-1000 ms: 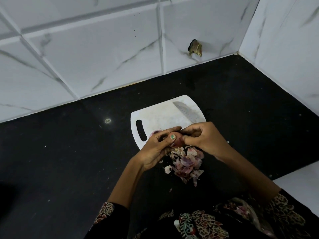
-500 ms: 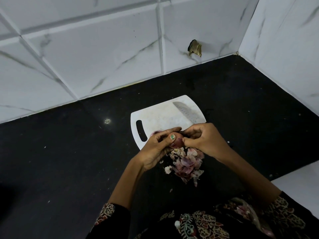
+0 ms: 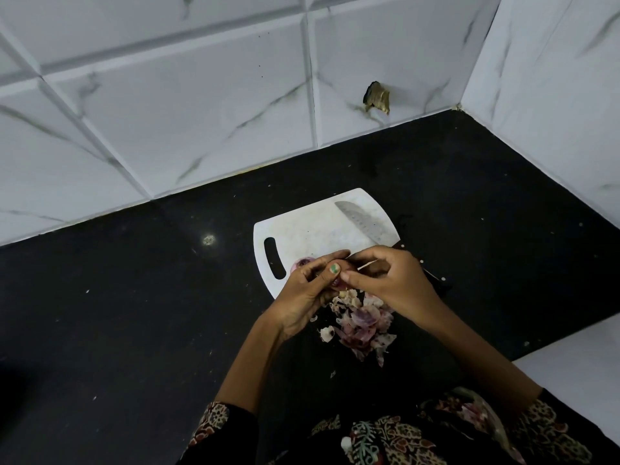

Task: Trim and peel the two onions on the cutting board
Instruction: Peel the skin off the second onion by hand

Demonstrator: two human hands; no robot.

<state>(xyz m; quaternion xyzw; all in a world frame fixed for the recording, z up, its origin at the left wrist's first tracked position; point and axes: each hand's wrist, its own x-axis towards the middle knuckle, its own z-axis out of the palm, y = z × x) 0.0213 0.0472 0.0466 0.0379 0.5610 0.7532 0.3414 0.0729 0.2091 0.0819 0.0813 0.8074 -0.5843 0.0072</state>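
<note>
My left hand [image 3: 310,290] grips a small red onion [image 3: 338,282], mostly hidden between my fingers, just over the near edge of the white cutting board [image 3: 312,229]. My right hand [image 3: 385,280] pinches a thin strip of its skin beside my left thumb. A second, peeled purple onion [image 3: 301,263] lies on the board behind my left fingers. The knife [image 3: 364,223] rests on the board's right side, blade pointing away from me.
A heap of onion peels [image 3: 360,322] lies on the black countertop [image 3: 134,313] just below my hands. White marble-pattern tiles [image 3: 201,112] wall the back and right. A white surface [image 3: 583,370] meets the counter at the lower right.
My right hand has drawn slightly to the right, pulling a thin strip of skin away from the onion. My left hand holds the onion in the same place.
</note>
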